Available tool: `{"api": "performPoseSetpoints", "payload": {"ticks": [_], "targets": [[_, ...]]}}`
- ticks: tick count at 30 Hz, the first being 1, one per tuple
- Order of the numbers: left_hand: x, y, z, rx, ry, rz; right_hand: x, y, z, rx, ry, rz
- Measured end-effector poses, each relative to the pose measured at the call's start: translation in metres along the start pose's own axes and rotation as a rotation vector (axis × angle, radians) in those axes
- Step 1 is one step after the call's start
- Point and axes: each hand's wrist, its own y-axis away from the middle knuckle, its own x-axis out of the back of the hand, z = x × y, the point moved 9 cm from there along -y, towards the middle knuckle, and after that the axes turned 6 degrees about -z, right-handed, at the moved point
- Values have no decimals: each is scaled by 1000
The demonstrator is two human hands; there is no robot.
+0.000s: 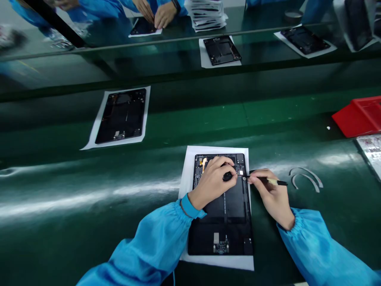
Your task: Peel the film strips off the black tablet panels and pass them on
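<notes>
An opened black tablet (pixel 229 222) lies on a white sheet (pixel 190 159) on the green belt right before me. My left hand (pixel 212 180) rests on its upper half, fingers curled around a small black round part (pixel 228 176). Beside the tablet's right edge, my right hand (pixel 269 192) grips a thin pen-like tool (pixel 275 182), whose tip touches a small silvery piece (pixel 244 178) at the tablet's upper right. An orange flex strip (pixel 204 161) shows above my left fingers.
Another opened tablet (pixel 122 115) on paper lies to the far left, and two more, one (pixel 222 49) at centre and one (pixel 303 39) at right, on the far belt. A red tray (pixel 358 115) sits at right. Two curved grey strips (pixel 306 178) lie near my right hand. A co-worker's hands (pixel 154 14) work opposite.
</notes>
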Motion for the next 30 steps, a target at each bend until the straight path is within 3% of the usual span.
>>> {"api": "performPoseSetpoints", "payload": {"ticks": [8, 13, 30], "targets": [[2, -4, 3, 20, -12, -18, 6, -4, 1, -46, -85, 104], [0, -6, 2, 30, -13, -35, -1, -11, 0, -60, -89, 32], [2, -7, 1, 35, 1, -32, -2, -9, -1, 42, -93, -9]]}}
